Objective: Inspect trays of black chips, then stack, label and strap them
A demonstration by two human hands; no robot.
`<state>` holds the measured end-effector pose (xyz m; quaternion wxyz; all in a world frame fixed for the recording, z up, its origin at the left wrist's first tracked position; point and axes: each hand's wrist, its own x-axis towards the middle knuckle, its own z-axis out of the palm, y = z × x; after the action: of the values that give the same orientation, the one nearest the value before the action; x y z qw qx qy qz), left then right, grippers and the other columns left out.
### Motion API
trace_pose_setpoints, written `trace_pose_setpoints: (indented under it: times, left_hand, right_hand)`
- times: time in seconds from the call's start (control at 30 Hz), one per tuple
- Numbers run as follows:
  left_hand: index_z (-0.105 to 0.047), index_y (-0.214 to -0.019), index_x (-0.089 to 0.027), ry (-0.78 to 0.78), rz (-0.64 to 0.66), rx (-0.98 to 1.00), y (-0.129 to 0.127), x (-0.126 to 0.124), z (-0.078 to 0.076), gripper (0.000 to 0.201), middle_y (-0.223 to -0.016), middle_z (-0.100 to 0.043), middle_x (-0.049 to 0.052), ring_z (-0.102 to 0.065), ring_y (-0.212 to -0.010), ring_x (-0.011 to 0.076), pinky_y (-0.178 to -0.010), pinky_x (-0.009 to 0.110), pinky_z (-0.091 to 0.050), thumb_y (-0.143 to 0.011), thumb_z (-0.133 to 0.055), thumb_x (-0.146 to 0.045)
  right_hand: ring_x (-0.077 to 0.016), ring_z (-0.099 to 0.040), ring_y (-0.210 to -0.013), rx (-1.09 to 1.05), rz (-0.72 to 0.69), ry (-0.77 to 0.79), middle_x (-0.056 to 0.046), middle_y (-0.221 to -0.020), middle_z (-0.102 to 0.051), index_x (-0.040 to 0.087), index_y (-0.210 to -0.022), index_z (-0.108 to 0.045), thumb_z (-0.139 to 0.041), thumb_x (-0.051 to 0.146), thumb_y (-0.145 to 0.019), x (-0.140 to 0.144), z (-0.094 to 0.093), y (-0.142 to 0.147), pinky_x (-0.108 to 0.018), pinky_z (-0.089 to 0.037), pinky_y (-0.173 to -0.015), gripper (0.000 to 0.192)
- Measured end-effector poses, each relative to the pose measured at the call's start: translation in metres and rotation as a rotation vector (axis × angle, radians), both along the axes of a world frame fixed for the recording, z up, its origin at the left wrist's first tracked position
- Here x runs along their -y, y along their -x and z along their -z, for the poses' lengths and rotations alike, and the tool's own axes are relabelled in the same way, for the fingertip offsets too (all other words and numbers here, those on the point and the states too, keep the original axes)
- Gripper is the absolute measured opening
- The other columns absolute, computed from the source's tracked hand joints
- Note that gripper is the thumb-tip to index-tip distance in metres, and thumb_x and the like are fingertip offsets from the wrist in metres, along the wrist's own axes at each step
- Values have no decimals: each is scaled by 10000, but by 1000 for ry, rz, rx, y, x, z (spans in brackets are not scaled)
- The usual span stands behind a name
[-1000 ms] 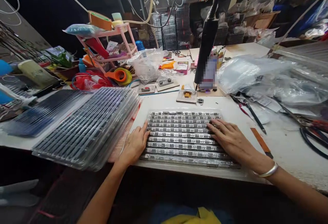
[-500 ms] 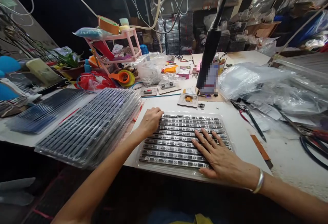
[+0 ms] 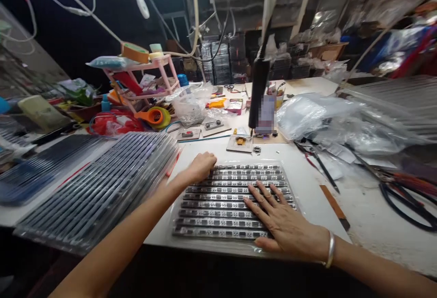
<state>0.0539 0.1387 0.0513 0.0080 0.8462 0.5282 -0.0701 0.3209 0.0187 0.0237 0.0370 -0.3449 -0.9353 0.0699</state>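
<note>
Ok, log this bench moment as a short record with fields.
Left hand: curled at the far-left corner of the clear tray
Right hand: flat, fingers spread on the tray's rows of metal strips
Tray position: on the white table, near its front edge
Left of tray: tilted stack of trays
Behind tray: small fixture boards, black stand
Right side: plastic bags

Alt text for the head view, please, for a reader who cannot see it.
Both hands rest on a clear tray of metal strips on a cluttered white workbench: right hand flat on the strips, left hand at its far-left corner. A stack of similar trays lies left.
</note>
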Motion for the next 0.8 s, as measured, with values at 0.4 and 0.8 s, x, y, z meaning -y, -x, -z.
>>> trace_pose_setpoints:
  times: [0.4,0.8]
  left_hand:
    - [-250,-1472,-270,-130,0,44,-21,54,34,554,-1549,-190,41,-185,-1409,344,-1092,591,-212,-960,-285,-476]
    - [-195,-1481,-131,-161,-13,59,-18,55,42,666,-1546,-130,43,-116,-1431,281,-1139,533,-172,-952,-186,-538]
  right_hand:
    - [-399,72,-1393,-63,-5,281,-182,-1535,30,150,-1500,-147,-371,728,-830,-8,-15,-2,-640,9,-1083,913]
    - [-310,-125,-1416,-72,111,84,-163,-1544,-146,117,-1479,-251,-267,730,-858,-69,-1,8,-564,-108,-1108,872]
